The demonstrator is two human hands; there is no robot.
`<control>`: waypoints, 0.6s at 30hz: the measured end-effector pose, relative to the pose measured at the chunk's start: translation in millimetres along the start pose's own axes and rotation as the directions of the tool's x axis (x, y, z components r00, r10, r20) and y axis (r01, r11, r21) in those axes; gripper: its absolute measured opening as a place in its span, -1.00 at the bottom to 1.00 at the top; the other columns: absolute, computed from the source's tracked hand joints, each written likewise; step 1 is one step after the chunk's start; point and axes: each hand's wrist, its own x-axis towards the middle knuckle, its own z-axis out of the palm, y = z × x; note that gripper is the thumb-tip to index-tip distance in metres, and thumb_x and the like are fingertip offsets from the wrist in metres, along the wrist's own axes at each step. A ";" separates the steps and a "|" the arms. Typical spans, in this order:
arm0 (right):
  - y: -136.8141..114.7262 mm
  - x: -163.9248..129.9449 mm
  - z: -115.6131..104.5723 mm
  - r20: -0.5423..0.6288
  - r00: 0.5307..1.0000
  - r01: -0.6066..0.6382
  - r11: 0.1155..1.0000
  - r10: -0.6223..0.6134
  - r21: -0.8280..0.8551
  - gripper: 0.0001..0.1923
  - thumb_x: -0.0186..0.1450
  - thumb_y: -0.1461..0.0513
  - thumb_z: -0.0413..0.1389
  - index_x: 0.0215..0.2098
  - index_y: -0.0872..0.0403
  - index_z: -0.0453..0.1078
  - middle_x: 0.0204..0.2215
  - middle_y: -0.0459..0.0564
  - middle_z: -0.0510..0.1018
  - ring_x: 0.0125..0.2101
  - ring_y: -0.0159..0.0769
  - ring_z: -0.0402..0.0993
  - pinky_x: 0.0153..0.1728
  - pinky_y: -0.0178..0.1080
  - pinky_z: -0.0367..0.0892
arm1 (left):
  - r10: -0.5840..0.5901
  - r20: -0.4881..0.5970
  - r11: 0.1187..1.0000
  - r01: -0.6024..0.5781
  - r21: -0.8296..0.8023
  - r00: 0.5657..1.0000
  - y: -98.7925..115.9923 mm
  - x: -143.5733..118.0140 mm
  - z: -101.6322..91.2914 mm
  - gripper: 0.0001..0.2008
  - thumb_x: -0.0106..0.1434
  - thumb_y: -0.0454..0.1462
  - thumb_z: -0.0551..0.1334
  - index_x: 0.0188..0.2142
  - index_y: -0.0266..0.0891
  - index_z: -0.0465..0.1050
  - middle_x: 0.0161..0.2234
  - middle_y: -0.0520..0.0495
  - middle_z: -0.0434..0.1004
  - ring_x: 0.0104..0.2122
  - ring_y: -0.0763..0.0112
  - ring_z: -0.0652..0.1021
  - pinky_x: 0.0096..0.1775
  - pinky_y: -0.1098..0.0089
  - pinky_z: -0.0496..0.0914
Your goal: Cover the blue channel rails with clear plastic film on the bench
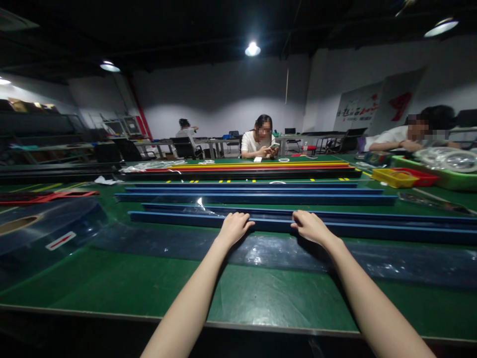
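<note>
A long blue channel-shaped profile (272,225) lies across the green table in front of me, its right end running past the edge of view. My left hand (234,228) is closed over its near rail, left of the middle. Further right, my right hand (311,226) grips the same rail, fingers curled over the top. On the near side of the profile, a strip of clear film (264,251) stretches flat along the table, partly under my wrists. The strip leads left towards a large roll of clear film (33,248) with a cardboard core. My fingertips are partly hidden behind the rail.
More blue profiles (257,200) lie beyond, then black, red and yellow profiles (261,168). Yellow (394,178), red and green trays stand at right, the green one holding coiled material. A person (257,141) holds a phone across the table; another leans on it at right.
</note>
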 end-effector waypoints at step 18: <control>2.0 1.0 2.3 0.011 1.000 -0.007 1.000 0.007 0.022 -0.93 0.22 0.24 -0.01 -0.41 0.08 0.25 -0.37 0.00 0.42 -0.36 -0.35 0.30 -0.40 -0.34 0.03 | -0.023 -0.020 0.998 0.022 -0.055 1.000 0.3 0.8 2.3 -0.62 0.24 0.01 0.02 -0.24 -0.20 0.40 -0.24 -0.07 0.48 -0.19 0.28 0.45 -0.20 0.35 0.22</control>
